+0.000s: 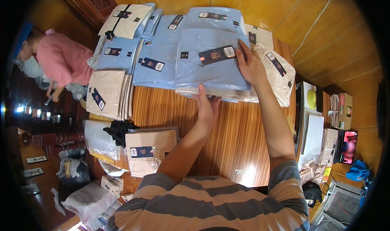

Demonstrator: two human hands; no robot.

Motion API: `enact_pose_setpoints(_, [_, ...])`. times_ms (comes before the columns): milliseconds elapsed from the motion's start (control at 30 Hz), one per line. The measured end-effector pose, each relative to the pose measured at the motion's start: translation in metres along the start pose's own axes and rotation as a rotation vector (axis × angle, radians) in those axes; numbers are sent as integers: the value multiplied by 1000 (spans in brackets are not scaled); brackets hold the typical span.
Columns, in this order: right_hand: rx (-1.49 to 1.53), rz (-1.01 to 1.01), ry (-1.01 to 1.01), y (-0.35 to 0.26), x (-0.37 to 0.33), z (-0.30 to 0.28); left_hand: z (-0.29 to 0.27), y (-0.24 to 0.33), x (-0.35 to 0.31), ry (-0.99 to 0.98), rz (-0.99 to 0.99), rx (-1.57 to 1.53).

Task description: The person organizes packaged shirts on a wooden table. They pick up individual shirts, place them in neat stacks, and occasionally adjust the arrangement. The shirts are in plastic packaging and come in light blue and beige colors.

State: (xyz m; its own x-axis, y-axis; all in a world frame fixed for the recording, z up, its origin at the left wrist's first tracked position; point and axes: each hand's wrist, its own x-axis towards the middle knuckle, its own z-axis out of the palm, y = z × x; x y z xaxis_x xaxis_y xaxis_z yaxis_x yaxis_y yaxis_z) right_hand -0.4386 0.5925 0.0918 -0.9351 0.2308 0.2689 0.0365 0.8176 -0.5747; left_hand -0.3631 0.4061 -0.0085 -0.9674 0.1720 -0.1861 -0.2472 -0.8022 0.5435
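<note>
A stack of folded light-blue shirts (211,74) in clear plastic bags, with dark hang tags on top, lies at the far middle of the table. My left hand (207,109) grips its near edge, thumb up against the front and fingers partly hidden beneath. At the stack's right side, my right hand (252,66) holds the edge, thumb on top and the other fingers along the side. Beige bagged shirts show under the blue ones at the near edge. Directly left of the stack lies another blue bagged shirt (156,74).
More bagged shirts (126,20) are piled at the far left, and a cream bagged shirt (276,64) lies right of my right hand. Beige packets (107,87) and a black cloth bundle (118,131) sit leftward. A person in pink (61,56) bends beyond the table's left side.
</note>
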Motion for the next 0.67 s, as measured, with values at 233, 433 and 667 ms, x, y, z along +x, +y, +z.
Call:
enact_pose_setpoints(233, [-3,24,-23,8,31,8,1,-3,36,57,-35,-57])
enact_pose_setpoints(433, [10,57,-15,17,48,10,2,-1,62,-47,-47,-89])
enact_pose_setpoints(667, [26,75,-75,24,63,10,10,3,65,-15,-74,6])
